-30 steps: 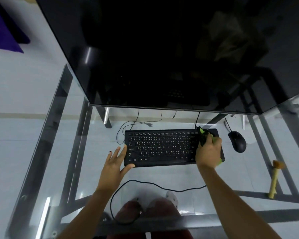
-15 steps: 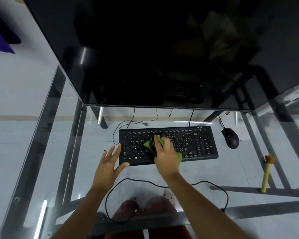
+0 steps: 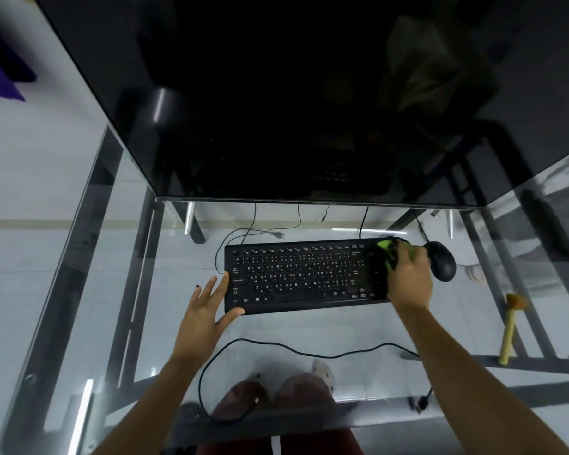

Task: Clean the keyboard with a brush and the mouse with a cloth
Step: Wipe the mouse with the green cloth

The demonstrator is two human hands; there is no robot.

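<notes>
A black keyboard (image 3: 302, 277) lies flat on the glass desk (image 3: 165, 290). My right hand (image 3: 407, 277) is shut on a green and black brush (image 3: 389, 254), which rests on the keyboard's right end over the number pad. My left hand (image 3: 207, 307) lies open, fingers spread, with thumb and fingertips touching the keyboard's left edge. A black mouse (image 3: 442, 266) sits just right of the keyboard, close to my right hand's knuckles. No cloth shows.
A large dark monitor (image 3: 293, 93) hangs over the far side of the desk. A wooden-handled brush (image 3: 509, 330) lies at the right. A black cable (image 3: 293, 349) loops across the near glass. My knees show through the glass below.
My right hand has swept the green brush from the keyboard's middle to its right end. The left hand has stayed at the left edge.
</notes>
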